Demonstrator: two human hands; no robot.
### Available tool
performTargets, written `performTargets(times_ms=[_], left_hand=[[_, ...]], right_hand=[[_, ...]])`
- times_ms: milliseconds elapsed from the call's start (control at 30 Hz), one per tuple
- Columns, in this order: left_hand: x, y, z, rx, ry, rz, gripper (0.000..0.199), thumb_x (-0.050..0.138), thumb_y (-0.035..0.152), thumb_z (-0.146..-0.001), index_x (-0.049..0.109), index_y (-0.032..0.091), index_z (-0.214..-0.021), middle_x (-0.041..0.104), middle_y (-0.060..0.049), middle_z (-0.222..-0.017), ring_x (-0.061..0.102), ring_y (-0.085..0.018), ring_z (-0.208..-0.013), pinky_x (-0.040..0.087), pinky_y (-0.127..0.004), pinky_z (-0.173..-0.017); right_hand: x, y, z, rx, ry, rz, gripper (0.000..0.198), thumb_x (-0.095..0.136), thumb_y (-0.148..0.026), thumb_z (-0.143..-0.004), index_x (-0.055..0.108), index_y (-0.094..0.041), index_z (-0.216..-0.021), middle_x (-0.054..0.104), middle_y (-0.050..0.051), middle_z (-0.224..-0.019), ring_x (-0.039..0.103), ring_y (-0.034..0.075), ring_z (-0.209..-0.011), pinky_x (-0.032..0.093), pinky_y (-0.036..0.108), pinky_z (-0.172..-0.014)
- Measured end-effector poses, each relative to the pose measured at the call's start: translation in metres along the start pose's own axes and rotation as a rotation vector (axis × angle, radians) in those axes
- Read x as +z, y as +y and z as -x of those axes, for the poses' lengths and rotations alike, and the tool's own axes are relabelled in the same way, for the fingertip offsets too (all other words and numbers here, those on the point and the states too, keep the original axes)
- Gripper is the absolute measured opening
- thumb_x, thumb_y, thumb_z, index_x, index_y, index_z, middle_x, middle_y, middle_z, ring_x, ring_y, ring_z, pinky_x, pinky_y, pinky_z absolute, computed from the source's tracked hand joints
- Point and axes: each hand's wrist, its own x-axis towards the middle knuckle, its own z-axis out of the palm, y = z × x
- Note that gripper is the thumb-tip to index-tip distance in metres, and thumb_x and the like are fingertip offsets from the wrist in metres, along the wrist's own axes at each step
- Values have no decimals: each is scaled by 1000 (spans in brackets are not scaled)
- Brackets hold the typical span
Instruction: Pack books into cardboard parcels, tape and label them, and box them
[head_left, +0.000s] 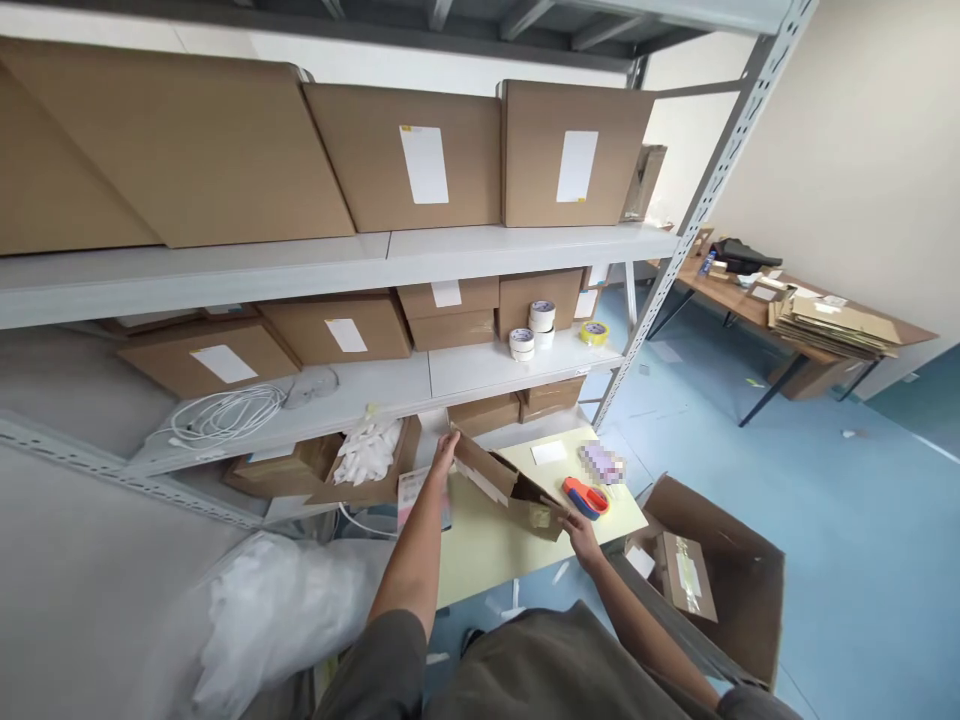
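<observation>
Cardboard box (486, 474) is over the pale yellow bench (480, 556), tilted down toward the right; whether it touches the top I cannot tell. Fingers of the left hand (447, 452) grip its far left end, and those of the right hand (582, 537) grasp its near right end. The step in hand looks like two-handed handling of the box; the next move probably calls for steady support at both ends, since its flaps seem loose.

Its walls are thin, matt brown and flat-sided, with a dark gap along the top and glossy tape (539, 516) near the right end. Just beyond lies a smooth, rounded orange-and-blue tape dispenser (586, 497).
</observation>
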Motion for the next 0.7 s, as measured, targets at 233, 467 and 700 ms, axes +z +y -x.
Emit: performTargets(times_ms=[233, 467, 700], left_hand=[[-17, -30, 31, -87, -56, 16, 69, 85, 76, -61, 65, 21, -98, 73, -10, -110, 68, -29, -108, 53, -37, -86], [-20, -44, 80, -171, 95, 50, 70, 90, 73, -57, 64, 21, -95, 73, -12, -119, 70, -27, -108, 56, -36, -83], [8, -43, 112, -179, 303, 33, 65, 89, 68, -63, 69, 21, -102, 76, -9, -102, 73, -26, -101, 59, -35, -79]], right_hand=[[29, 3, -26, 52, 110, -65, 65, 83, -69, -67, 79, -27, -118, 75, 13, -134, 61, 38, -134, 45, 54, -116], [34, -4, -47, 192, 194, -83, 61, 69, -70, -80, 76, -31, -126, 69, 16, -141, 61, 37, -134, 53, 53, -102], [26, -14, -51, 97, 173, -117, 64, 46, -75, -91, 73, -31, -128, 77, 11, -120, 73, 29, -109, 58, 40, -87]])
